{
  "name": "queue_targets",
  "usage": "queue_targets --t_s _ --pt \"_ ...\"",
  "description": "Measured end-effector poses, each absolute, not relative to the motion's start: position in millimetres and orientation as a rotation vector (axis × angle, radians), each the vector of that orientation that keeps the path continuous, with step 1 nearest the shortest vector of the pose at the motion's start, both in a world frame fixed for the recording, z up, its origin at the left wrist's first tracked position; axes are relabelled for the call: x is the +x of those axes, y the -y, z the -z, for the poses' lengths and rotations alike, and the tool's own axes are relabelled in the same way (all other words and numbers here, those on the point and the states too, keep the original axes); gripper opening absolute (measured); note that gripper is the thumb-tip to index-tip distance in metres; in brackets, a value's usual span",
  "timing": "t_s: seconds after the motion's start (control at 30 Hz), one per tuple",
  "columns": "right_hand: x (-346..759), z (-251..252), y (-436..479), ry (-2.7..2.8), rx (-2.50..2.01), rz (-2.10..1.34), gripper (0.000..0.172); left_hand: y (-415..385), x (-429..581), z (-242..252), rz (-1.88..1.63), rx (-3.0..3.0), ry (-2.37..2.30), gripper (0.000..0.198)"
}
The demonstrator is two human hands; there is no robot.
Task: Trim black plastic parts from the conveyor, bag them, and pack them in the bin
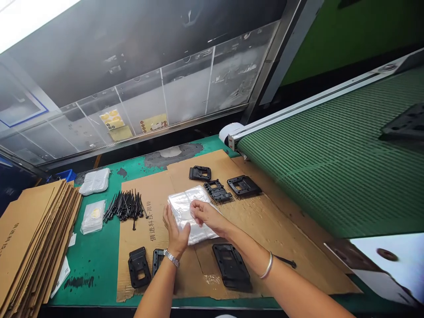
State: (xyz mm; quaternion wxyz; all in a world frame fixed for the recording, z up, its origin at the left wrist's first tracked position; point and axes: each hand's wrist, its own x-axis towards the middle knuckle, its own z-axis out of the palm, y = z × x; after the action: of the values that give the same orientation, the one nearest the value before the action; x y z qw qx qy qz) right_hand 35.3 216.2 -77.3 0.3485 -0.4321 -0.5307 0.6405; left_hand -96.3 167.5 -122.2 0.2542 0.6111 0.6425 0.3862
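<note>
One stack of clear plastic bags [180,201] lies on a cardboard sheet [271,234]. At the stack's left edge, the left hand [177,232] has its fingers extended; the right hand [208,215], nearer its middle, pinches above the top, whether on film impossible to tell.

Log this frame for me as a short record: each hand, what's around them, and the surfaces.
Left hand: open against the near-left edge of a clear plastic bag stack
Right hand: fingertips bunched at the stack's top; grip unclear
Around: black plastic parts; pile of black pin-like pieces
Surface: cardboard sheet on green table
Right side: green conveyor belt
Left side: stacked cardboard
</note>
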Motion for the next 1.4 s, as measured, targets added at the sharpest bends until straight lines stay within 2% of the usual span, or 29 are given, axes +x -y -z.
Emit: queue_targets --t_s 0.07,0.17,0.2,0.27,0.37,0.73,0.87,0.93,1.07,1.13,1.3,1.4 --pt "38.8 68.9 -206.3 1.355 -1.105 -1.714 0.043 -170.1 -100.1 108.4 -1.053 1.696 -1.506 0.058" --pt "50.9 60.3 -192.1 1.294 -1.111 -1.727 0.049 -172.0 -103.9 89.5 -0.913 1.743 -1.339 0.021" --pt "56.8 58.6 -187.5 1.280 -1.114 -1.747 0.052 -171.9 -104.8 84.7 -0.902 1.750 -1.338 0.017" --pt "69.7 57.2 -178.0 1.303 -1.092 -1.841 0.055 -170.7 -106.1 77.5 -0.901 1.757 -1.334 0.016" --pt "86.5 59.4 -163.3 1.400 -1.024 -1.970 0.047 -168.2 -107.3 70.7 -0.871 1.765 -1.295 0.018" --pt "102.1 55.7 -131.3 1.202 -1.135 -1.848 0.053 -164.9 -86.4 60.1 -0.824 1.742 -1.290 0.033" --pt "107.6 51.1 -122.8 1.170 -1.033 -1.853 0.047 -154.6 -81.8 48.1 -1.062 1.845 -1.501 0.032" --pt "106.3 52.2 -120.5 1.220 -1.110 -1.740 0.046 -143.2 -75.0 43.0 -1.214 1.837 -1.627 0.024" --pt "97.4 56.4 -116.9 1.458 -1.346 -1.362 0.036 -118.7 -50.1 45.6 -0.950 1.471 -1.240 0.029" --pt "94.9 57.9 -115.2 1.558 -1.392 -1.292 0.031 -112.0 -40.1 52.2 -0.882 1.207 -1.059 0.032" --pt "100.7 62.0 -119.1 1.448 -1.399 -1.280 0.032 -108.7 -41.5 66.4 -1.220 0.449 -1.018 0.031" --pt "100.8 65.1 -123.6 1.329 -1.461 -1.133 0.029 -105.4 -46.2 75.4 -1.280 0.386 -0.990 0.033"
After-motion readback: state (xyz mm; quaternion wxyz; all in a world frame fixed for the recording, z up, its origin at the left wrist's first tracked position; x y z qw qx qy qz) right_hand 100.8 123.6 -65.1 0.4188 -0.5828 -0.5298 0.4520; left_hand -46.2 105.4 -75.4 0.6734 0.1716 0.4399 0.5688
